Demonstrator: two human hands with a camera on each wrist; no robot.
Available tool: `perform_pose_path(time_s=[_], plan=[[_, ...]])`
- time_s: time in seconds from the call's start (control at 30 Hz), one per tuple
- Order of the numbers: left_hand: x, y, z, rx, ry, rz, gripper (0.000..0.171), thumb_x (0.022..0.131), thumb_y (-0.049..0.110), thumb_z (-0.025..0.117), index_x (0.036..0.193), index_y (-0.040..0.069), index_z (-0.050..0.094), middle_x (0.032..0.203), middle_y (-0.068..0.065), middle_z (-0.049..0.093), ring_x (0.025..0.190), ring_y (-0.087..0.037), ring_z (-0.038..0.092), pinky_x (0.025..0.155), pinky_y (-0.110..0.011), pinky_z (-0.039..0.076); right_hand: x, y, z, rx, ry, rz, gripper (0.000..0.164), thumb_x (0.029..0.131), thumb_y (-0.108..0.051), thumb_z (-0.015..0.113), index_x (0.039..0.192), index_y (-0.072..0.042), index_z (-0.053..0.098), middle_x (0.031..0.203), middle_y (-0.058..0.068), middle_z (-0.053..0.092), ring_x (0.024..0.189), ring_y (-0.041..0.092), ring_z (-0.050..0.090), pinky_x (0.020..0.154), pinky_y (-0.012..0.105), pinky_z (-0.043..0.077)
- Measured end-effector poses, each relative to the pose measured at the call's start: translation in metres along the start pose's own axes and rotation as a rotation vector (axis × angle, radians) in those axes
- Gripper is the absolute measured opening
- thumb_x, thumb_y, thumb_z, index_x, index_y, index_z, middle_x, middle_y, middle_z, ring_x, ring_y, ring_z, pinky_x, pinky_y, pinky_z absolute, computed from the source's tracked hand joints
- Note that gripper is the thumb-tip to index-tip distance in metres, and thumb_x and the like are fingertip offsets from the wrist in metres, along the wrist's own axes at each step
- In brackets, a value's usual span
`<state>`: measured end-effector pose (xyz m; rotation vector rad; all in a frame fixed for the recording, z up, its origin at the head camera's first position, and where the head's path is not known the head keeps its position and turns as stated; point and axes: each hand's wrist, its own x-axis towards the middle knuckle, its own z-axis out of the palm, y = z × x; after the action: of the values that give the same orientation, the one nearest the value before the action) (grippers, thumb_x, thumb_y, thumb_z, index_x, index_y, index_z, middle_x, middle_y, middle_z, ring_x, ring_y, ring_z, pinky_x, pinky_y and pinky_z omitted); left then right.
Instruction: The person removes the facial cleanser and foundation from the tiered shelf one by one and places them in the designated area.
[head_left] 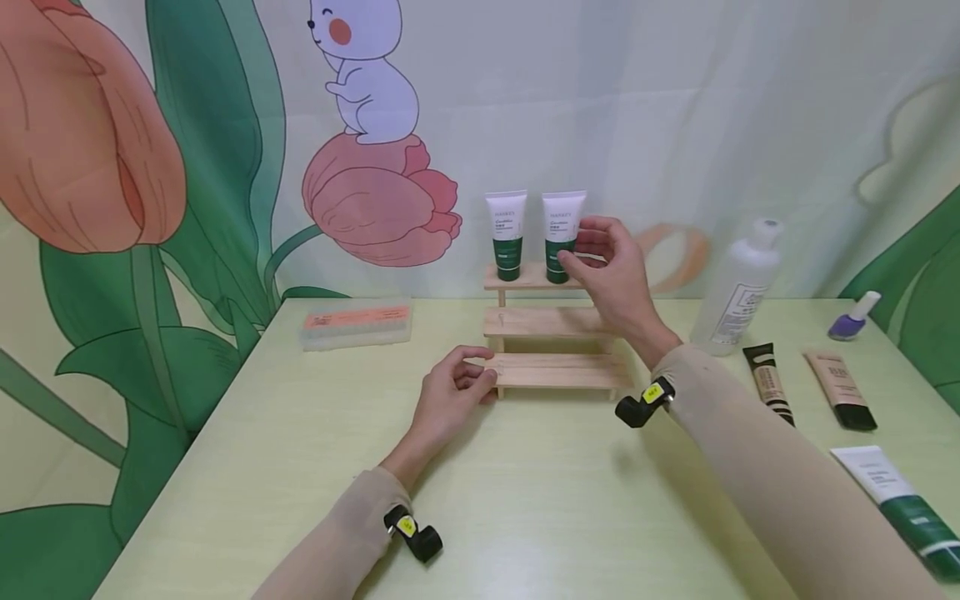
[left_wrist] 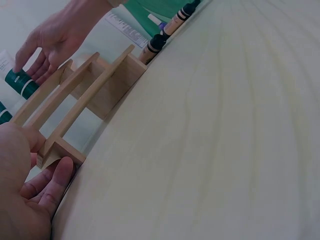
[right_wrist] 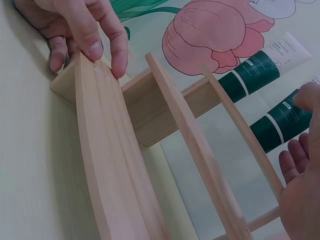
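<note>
A three-step wooden stand (head_left: 551, 321) stands on the table. My left hand (head_left: 448, 387) grips the left end of its lowest step, thumb and fingers about the board. On the top step two white-and-green squeeze tubes stand upright on their caps. The left tube (head_left: 507, 237) is free of my hands. My right hand (head_left: 618, 275) holds the right tube (head_left: 561, 233) at its right side, thumb on the green lower part; its other fingers are partly hidden behind. In the right wrist view, the right hand (right_wrist: 305, 175) is partly cut off by the frame edge.
Right of the stand are a clear bottle (head_left: 738, 287), a black-and-beige tube (head_left: 768, 383), a beige tube with black cap (head_left: 842, 390), purple nail polish (head_left: 847, 325) and a larger white-and-green tube (head_left: 900, 508). A flat clear case (head_left: 356, 325) lies back left. A printed curtain (head_left: 600, 100) hangs behind.
</note>
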<state>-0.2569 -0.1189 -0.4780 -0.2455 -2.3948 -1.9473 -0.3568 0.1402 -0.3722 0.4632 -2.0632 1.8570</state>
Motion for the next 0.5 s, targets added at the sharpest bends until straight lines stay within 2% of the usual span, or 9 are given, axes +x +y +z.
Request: perform_pose_path(time_s=[0.17,0.5], plan=[[0.0003,0.0008,0.0011,0.006,-0.002,-0.001,0.027,0.108,0.012,0.076,0.134,0.016,0.073,0.103,-0.011,0.081,0.086,-0.024,0.081,0.082,-0.034,0.069,0.0010,0.0027,0.0008,-0.030,0.000,0.004,0.050,0.102,-0.008,0.081,0.146,-0.002,0.058,0.134,0.016,0.067,0.120,0.025,0.065,0.111,0.040,0.057],[-0.0003,0.0004,0.0001,0.012,0.001,0.005,0.027,0.108,0.013,0.076,0.134,0.016,0.073,0.103,-0.010,0.081,0.085,-0.025,0.081,0.082,-0.034,0.069,-0.0001,0.0024,0.0033,-0.053,-0.006,-0.002,0.046,0.102,-0.009,0.082,0.142,-0.003,0.059,0.129,0.016,0.068,0.116,0.022,0.065,0.109,0.036,0.058]])
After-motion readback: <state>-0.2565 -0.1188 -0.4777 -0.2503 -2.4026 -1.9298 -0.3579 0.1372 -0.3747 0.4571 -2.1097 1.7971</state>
